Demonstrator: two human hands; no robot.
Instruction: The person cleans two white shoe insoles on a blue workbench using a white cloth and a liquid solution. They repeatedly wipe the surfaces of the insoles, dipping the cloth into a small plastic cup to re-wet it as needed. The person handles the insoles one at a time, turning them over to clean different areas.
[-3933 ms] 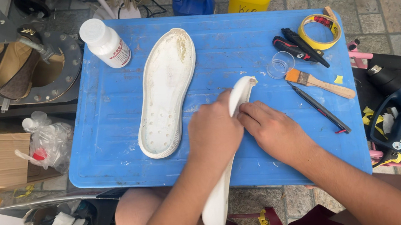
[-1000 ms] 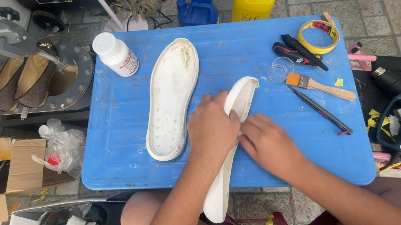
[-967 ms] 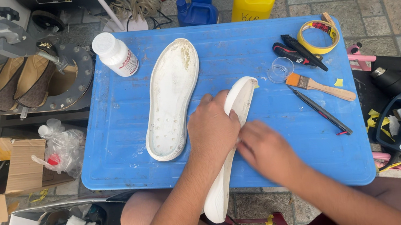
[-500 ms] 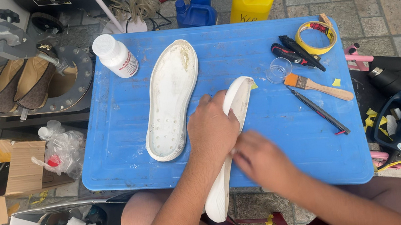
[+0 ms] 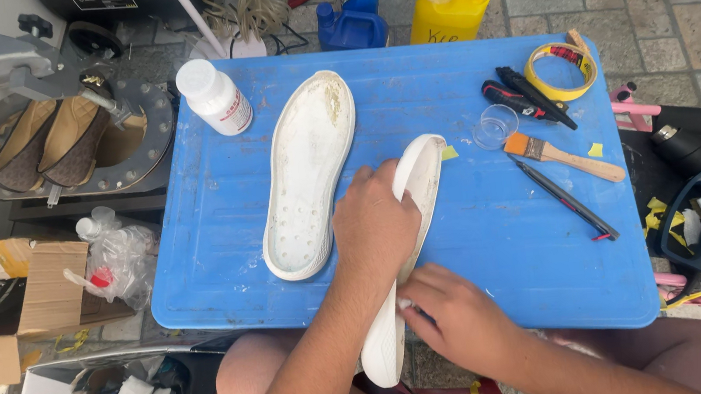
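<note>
White rubber shoe sole [image 5: 416, 182] tilted on edge over near side of blue plastic lid [image 5: 480, 253], gripped around middle by left hand [image 5: 374, 229], pinched near heel end by right hand [image 5: 457, 317], second white sole [image 5: 308, 175] flat just beside.

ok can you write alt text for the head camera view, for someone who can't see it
A person's left hand grips a white shoe sole tilted on edge on a blue tray, while the right hand presses its lower end. A second white sole lies flat beside it, with a white bottle, paintbrush and yellow tape roll nearby.
</note>
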